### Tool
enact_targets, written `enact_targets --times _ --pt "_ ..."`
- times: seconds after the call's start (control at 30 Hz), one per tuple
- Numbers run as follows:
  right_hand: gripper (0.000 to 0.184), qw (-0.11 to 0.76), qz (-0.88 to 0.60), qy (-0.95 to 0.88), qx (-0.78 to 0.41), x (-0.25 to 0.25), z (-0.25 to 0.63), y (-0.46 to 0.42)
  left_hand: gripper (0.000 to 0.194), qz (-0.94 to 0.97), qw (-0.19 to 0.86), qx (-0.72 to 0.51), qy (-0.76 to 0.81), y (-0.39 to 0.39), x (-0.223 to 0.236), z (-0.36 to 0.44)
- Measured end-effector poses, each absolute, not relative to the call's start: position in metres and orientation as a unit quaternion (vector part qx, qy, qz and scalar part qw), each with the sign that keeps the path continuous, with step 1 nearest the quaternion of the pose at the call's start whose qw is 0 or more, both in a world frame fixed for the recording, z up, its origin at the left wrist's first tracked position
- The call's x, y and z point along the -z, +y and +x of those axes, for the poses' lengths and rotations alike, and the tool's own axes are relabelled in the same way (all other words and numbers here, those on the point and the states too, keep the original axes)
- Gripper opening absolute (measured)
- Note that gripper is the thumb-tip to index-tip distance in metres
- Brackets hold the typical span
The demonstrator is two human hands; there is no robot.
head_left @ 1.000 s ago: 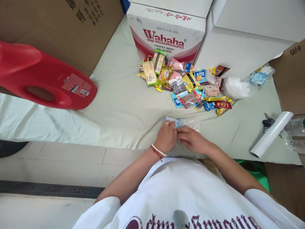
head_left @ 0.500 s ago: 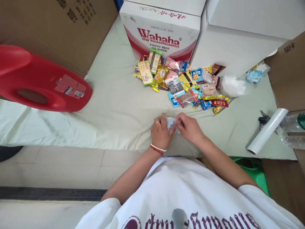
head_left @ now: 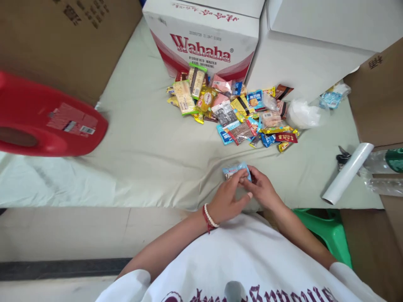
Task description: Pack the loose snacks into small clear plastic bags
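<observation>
A small light-blue snack packet (head_left: 232, 171) is just above the cloth near the table's front edge. My right hand (head_left: 263, 189) has its fingers closed on the packet's right end. From the left, my left hand (head_left: 227, 200) reaches over with its fingertips resting on the packet close to the right fingers. Its thumb stands apart from its other fingers, with nothing between them. Beyond both hands lies a heap of wrapped snacks (head_left: 241, 131) in many colours. Part of the packet is covered by my fingers.
Behind the heap stands a white and red water carton (head_left: 201, 46). A red jug (head_left: 75, 130) lies at the left. To the right are a crumpled clear plastic bag (head_left: 304, 114), a white roll (head_left: 348, 173), keys (head_left: 342, 157) and plastic bottles (head_left: 382, 161). A green stool (head_left: 335, 235) is below.
The packet showed a silvery, clear side under my left hand; now its blue printed side shows. My left hand has swung right, its thumb spread away. The view has shifted slightly.
</observation>
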State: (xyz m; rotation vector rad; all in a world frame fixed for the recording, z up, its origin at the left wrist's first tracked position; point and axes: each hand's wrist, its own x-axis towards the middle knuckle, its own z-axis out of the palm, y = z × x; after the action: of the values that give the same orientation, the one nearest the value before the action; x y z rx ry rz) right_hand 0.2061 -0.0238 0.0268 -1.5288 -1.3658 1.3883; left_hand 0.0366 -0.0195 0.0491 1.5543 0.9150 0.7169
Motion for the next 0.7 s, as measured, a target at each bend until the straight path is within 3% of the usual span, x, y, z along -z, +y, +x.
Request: enact_targets --times 0.07,0.13,0.23,0.3,0.37,0.47,0.57,0.7 --pt "0.041 0.341 -0.595 -0.484 -0.544 -0.025 0.231 -0.03 0.062 0.642 0.599 -0.308 0.367 -0.017 -0.045 0.041" --pt "0.038 0.392 -0.643 -0.453 -0.477 -0.027 0.273 -0.028 0.055 0.615 0.598 -0.332 0.392 -0.014 -0.039 0.032" --pt "0.032 0.544 -0.696 -0.354 -0.309 -0.039 0.365 0.0 0.038 0.591 0.511 -0.346 0.519 -0.011 -0.022 -0.008" --pt "0.027 0.603 -0.718 -0.269 -0.218 -0.048 0.434 0.036 0.03 0.606 0.391 -0.322 0.613 -0.012 -0.008 -0.043" --pt "0.026 0.588 -0.764 -0.189 -0.184 -0.055 0.494 0.082 0.026 0.64 0.283 -0.278 0.657 -0.017 0.005 -0.072" --pt "0.028 0.555 -0.803 -0.134 -0.17 -0.053 0.555 0.154 0.021 0.68 0.205 -0.267 0.652 -0.027 0.02 -0.093" --pt "0.039 0.508 -0.836 -0.122 -0.167 -0.043 0.584 0.213 0.022 0.708 0.131 -0.281 0.635 -0.033 0.03 -0.087" --pt "0.037 0.454 -0.864 -0.163 -0.146 -0.03 0.601 0.271 0.024 0.746 0.002 -0.251 0.617 -0.032 0.038 -0.075"
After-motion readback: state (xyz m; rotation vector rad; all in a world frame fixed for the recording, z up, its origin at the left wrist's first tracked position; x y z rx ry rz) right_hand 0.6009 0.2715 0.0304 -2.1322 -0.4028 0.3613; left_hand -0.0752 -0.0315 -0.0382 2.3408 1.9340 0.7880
